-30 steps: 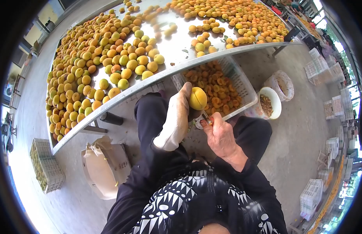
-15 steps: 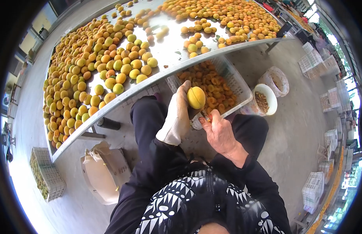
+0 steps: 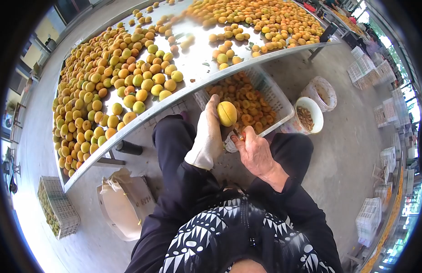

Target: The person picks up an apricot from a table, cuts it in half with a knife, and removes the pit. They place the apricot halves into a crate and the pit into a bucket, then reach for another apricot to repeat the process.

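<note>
In a white knitted glove, my left hand [image 3: 205, 139] grips a yellow apricot [image 3: 227, 113]. A dark cut line runs down the fruit's side. My right hand [image 3: 258, 156] is bare and closed round a small knife [image 3: 238, 135], its blade pointing up toward the apricot from just below. Under both hands, partly beneath the table edge, a white plastic crate [image 3: 284, 109] holds many halved orange apricots [image 3: 254, 102]. A crumpled whitish piece [image 3: 230, 143] shows beside the knife, at the crate's near corner.
Whole apricots [image 3: 124, 68] cover much of the metal table [image 3: 199, 63] ahead. Right of the crate stand a white bucket [image 3: 316, 119] with apricot stones and a second bucket [image 3: 327, 86]. A cardboard box [image 3: 124, 204] and a fruit-filled crate [image 3: 65, 211] sit on the left; stacked crates [image 3: 368, 220] line the right.
My right hand and the knife have shifted slightly down, away from the apricot. The left hand keeps its hold on the fruit, and the whole view has tilted a little.
</note>
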Available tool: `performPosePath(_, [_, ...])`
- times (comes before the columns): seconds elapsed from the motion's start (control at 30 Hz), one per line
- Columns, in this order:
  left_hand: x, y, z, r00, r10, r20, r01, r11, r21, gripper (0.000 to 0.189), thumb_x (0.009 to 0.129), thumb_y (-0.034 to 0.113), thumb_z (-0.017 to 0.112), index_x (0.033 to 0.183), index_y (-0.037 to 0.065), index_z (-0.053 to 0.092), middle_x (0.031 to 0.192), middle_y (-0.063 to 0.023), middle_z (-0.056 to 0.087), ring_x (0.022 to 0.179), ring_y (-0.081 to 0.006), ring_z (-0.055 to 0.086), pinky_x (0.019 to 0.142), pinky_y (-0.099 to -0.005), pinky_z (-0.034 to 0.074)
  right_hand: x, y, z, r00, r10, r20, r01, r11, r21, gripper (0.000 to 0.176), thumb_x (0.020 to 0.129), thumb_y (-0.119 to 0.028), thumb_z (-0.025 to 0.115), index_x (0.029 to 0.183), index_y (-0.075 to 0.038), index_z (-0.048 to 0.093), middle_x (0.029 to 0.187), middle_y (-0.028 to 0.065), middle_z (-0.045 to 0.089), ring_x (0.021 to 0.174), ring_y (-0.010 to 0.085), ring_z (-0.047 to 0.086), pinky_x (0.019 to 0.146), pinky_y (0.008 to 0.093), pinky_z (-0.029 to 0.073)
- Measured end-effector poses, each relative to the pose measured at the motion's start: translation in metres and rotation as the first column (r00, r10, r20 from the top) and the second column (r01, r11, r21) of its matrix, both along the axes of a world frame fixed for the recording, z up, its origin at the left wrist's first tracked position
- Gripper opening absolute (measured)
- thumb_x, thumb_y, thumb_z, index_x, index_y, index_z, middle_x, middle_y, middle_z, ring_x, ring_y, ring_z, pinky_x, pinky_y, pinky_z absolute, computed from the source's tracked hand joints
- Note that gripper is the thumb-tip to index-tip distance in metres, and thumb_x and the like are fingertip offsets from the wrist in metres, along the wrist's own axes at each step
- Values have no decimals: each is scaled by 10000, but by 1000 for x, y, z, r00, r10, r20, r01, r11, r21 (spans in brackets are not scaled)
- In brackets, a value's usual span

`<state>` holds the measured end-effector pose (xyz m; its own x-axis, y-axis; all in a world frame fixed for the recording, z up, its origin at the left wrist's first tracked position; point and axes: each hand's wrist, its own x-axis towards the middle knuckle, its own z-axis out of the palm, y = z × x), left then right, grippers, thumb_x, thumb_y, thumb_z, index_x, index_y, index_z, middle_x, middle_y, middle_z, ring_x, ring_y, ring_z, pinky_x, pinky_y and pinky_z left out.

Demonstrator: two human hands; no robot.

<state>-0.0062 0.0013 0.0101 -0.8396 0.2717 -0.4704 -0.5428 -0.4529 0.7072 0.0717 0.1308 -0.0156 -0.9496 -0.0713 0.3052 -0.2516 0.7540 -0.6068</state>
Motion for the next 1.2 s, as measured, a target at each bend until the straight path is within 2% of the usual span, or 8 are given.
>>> performPosePath(0.23, [2, 9, -6, 959, -95, -267, 38, 976, -212, 526, 1010, 512, 356, 940, 62, 620, 801, -42, 635, 660, -106, 554, 602, -242, 442, 8, 1, -5, 997, -82, 7, 82, 994, -78, 290, 942, -213, 598, 854, 9, 435, 570, 192, 545, 537, 385, 600, 464, 433, 450])
performPosePath(0.33, [17, 14, -4, 792, 54, -609, -267, 927, -265, 463, 1042, 406, 347, 946, 20, 584, 739, -31, 569, 630, -92, 491, 580, -249, 398, 8, -4, 1, 998, -63, 12, 63, 996, -67, 287, 940, -205, 601, 851, 11, 433, 564, 191, 543, 528, 381, 598, 456, 428, 449])
performPosePath(0.57, [0, 15, -7, 949, 183, -258, -225, 963, -146, 512, 1004, 510, 389, 919, 40, 574, 752, -20, 545, 607, -100, 473, 553, -256, 397, 6, 1, -3, 998, -42, 41, 40, 999, 33, 291, 940, -210, 601, 845, 7, 432, 558, 178, 544, 511, 366, 596, 445, 416, 449])
performPosePath(0.67, [-8, 8, -7, 995, -16, -95, 12, 999, -45, 525, 1005, 504, 382, 965, 40, 624, 770, -37, 602, 672, -146, 541, 655, -259, 447, 8, 2, 0, 998, -66, 11, 64, 992, 112, 302, 946, -230, 593, 841, 3, 433, 550, 166, 539, 512, 356, 601, 445, 413, 453])
performPosePath(0.8, [-12, 12, -13, 988, -13, -153, -1, 996, -88, 545, 1014, 507, 347, 1018, 37, 623, 751, -32, 596, 646, -136, 522, 627, -268, 442, 11, 3, -4, 994, -105, 5, 105, 992, 64, 306, 947, -244, 593, 839, -5, 436, 542, 158, 536, 501, 344, 599, 443, 404, 457])
performPosePath(0.9, [7, 9, -10, 704, -77, -706, -274, 887, -370, 500, 1020, 472, 387, 1065, 8, 567, 733, -39, 556, 610, -112, 481, 565, -260, 399, 11, 0, -2, 993, -117, 21, 116, 993, 31, 295, 941, -231, 600, 840, -7, 437, 554, 163, 546, 507, 343, 603, 448, 400, 464])
performPosePath(1.1, [4, 21, -18, 769, 179, -613, -372, 906, -202, 446, 1019, 439, 423, 945, 20, 555, 704, -10, 490, 613, -99, 429, 575, -263, 385, -1, -1, 6, 995, -90, -37, 94, 989, 116, 272, 920, -195, 622, 842, -13, 436, 587, 169, 561, 544, 340, 618, 465, 395, 476])
performPosePath(1.2, [-1, 27, -17, 926, 198, -322, -234, 969, -78, 525, 997, 537, 405, 799, 68, 535, 702, 0, 480, 622, -82, 428, 568, -259, 377, -7, 13, -5, 990, -66, -125, 88, 981, 173, 273, 913, -192, 631, 838, -16, 436, 596, 163, 563, 557, 330, 625, 467, 388, 477])
